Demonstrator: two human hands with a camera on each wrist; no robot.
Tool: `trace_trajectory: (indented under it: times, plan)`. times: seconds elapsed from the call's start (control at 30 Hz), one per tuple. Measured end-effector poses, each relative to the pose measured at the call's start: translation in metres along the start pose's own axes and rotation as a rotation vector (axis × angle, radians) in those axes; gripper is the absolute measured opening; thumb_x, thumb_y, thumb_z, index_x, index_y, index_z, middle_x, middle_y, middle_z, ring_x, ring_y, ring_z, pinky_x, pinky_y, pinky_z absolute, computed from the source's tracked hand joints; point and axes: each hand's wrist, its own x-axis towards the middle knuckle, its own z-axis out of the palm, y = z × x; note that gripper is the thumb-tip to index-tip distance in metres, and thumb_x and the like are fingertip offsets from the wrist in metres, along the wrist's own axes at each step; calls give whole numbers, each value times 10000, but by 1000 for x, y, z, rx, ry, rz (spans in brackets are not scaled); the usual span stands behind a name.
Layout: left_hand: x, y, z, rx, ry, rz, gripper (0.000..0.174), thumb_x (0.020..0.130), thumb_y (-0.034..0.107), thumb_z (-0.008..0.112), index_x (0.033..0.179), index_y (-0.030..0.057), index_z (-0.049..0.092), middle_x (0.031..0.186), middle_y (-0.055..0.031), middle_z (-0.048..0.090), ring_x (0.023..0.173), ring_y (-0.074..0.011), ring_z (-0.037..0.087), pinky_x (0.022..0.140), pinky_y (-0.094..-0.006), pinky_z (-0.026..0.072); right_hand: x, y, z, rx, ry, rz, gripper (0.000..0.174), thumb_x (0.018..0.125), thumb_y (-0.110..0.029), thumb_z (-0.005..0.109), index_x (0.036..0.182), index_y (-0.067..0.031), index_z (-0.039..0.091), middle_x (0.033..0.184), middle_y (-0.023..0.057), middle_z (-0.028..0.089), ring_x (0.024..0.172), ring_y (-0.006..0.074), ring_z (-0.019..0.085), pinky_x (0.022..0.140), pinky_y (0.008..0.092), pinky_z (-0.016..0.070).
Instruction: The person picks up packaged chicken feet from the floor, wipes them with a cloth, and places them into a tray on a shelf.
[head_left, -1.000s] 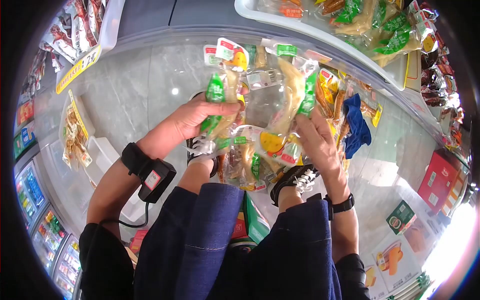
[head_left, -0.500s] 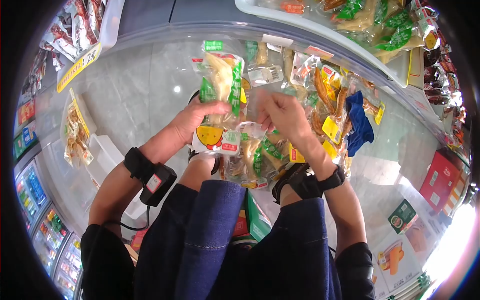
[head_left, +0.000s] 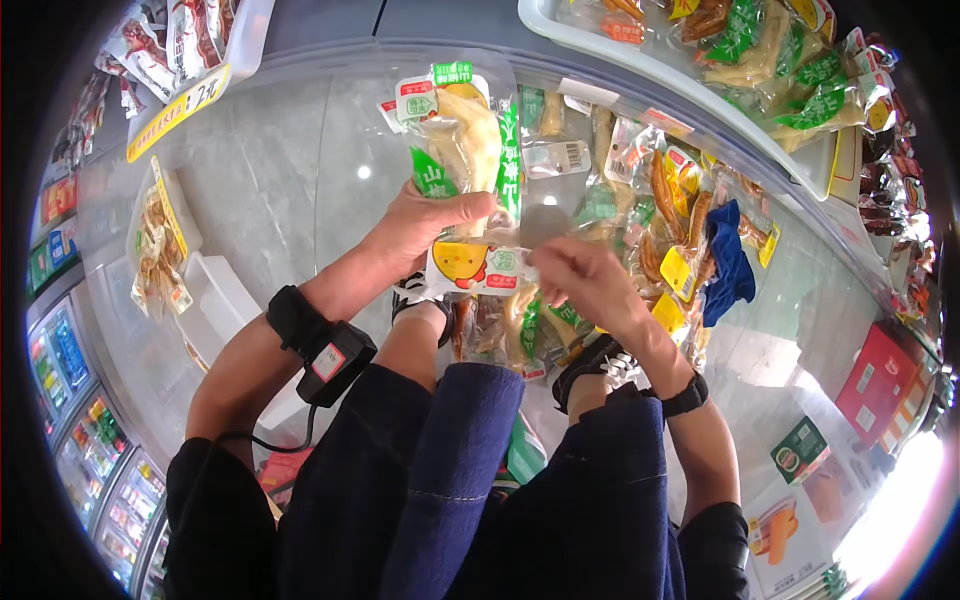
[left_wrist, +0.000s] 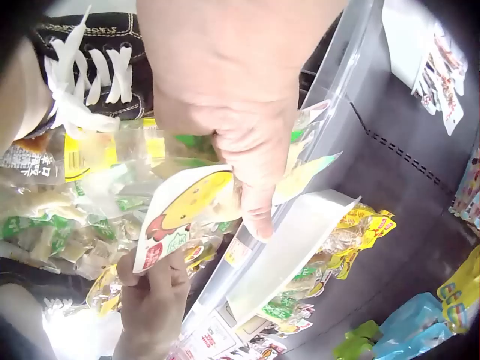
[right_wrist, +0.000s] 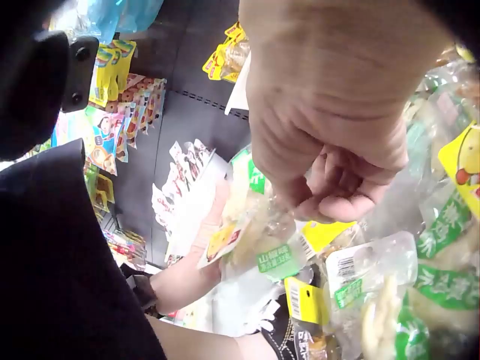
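Note:
My left hand [head_left: 425,220] grips upright clear snack packets, stacked together, its thumb across the front one. The front packet [head_left: 465,140] holds a pale piece of meat and has green printed strips. A white flap with a yellow cartoon chick [head_left: 460,262] shows at its lower end. My right hand [head_left: 595,285] has curled fingers and pinches the flap's edge; in the left wrist view its fingertips [left_wrist: 161,274] are at the flap's corner. Beneath both hands lies a pile of similar packets [head_left: 525,325], with brown-meat packets [head_left: 665,200] to the right.
A clear plastic shelf edge [head_left: 560,80] curves around the front. Beyond it stand a white tray [head_left: 690,80] of packets at upper right and a bin with a yellow price strip [head_left: 180,115] at upper left. A dark blue cloth [head_left: 728,265] lies right of the pile.
The packet from my right hand has joined those in my left. My right hand left it, then came to the flap's edge. The left hand's packets have risen slightly in view.

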Motion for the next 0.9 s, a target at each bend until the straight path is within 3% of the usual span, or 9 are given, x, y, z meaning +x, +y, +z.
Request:
trace_trajectory:
  times: [0.27, 0.37, 0.43, 0.47, 0.6, 0.73, 0.8, 0.83, 0.9]
  plan:
    - [10, -8, 24, 78, 48, 66, 419, 710, 102, 736, 1074, 47, 536, 951, -36, 596, 836, -131, 582, 736, -279, 493, -10, 0, -3, 729, -203, 85, 274, 868, -238, 556, 987, 8, 558, 849, 115, 615, 784, 190, 632, 697, 276, 516]
    - [15, -12, 30, 74, 33, 48, 419, 710, 112, 738, 1071, 40, 536, 947, -38, 594, 840, -129, 579, 749, -270, 488, -12, -6, -1, 604, -193, 161, 275, 854, -211, 582, 1038, -9, 548, 914, 107, 621, 815, 174, 626, 701, 271, 514]
    - [17, -14, 30, 57, 13, 20, 418, 711, 117, 738, 1068, 36, 536, 946, -39, 593, 842, -128, 577, 757, -266, 485, -10, -1, -2, 298, -68, -14, 250, 840, -161, 600, 1047, -29, 553, 975, 85, 622, 830, 150, 618, 703, 262, 511]
    - [19, -15, 28, 68, 2, 16, 414, 715, 122, 736, 1065, 31, 537, 944, -47, 599, 835, -129, 583, 749, -264, 489, -12, 0, -8, 345, -13, -78, 248, 836, -99, 591, 1075, -45, 554, 997, 63, 623, 829, 119, 605, 689, 251, 504]
    - [18, -4, 4, 263, -1, -75, 384, 772, 146, 679, 1100, 25, 520, 983, -84, 610, 855, -155, 600, 740, -279, 511, -35, -10, -67, -53, 386, -611, 61, 835, 0, 536, 891, -23, 530, 1009, 76, 624, 835, 94, 576, 697, 222, 472]
    - [16, 1, -1, 352, 43, -162, 373, 821, 123, 615, 1157, 22, 488, 1025, -92, 601, 877, -170, 598, 748, -283, 513, -64, -35, -82, -14, 393, -533, 72, 804, 3, 572, 846, -20, 518, 851, 70, 637, 737, 119, 589, 654, 242, 463]
    - [19, 3, 1, 412, 44, -206, 376, 826, 124, 609, 1164, 17, 483, 1024, -89, 599, 864, -171, 598, 746, -281, 508, -67, -52, -77, -696, 263, -436, 108, 778, -18, 598, 868, -10, 539, 766, 98, 594, 685, 198, 596, 613, 268, 451]
    - [21, 2, 2, 431, -73, -207, 441, 793, 188, 653, 1162, 15, 483, 1028, -79, 593, 883, -166, 587, 773, -283, 490, -60, -53, -67, -652, 277, -492, 140, 757, -31, 606, 886, -10, 554, 755, 115, 558, 665, 271, 574, 586, 287, 439]
    - [21, 1, 7, 448, -190, -207, 511, 761, 252, 696, 1160, 13, 483, 1033, -70, 588, 903, -161, 577, 799, -284, 473, -40, -54, -55, -574, 162, -538, 131, 758, -45, 606, 866, -7, 542, 746, 105, 566, 655, 250, 591, 582, 285, 437]
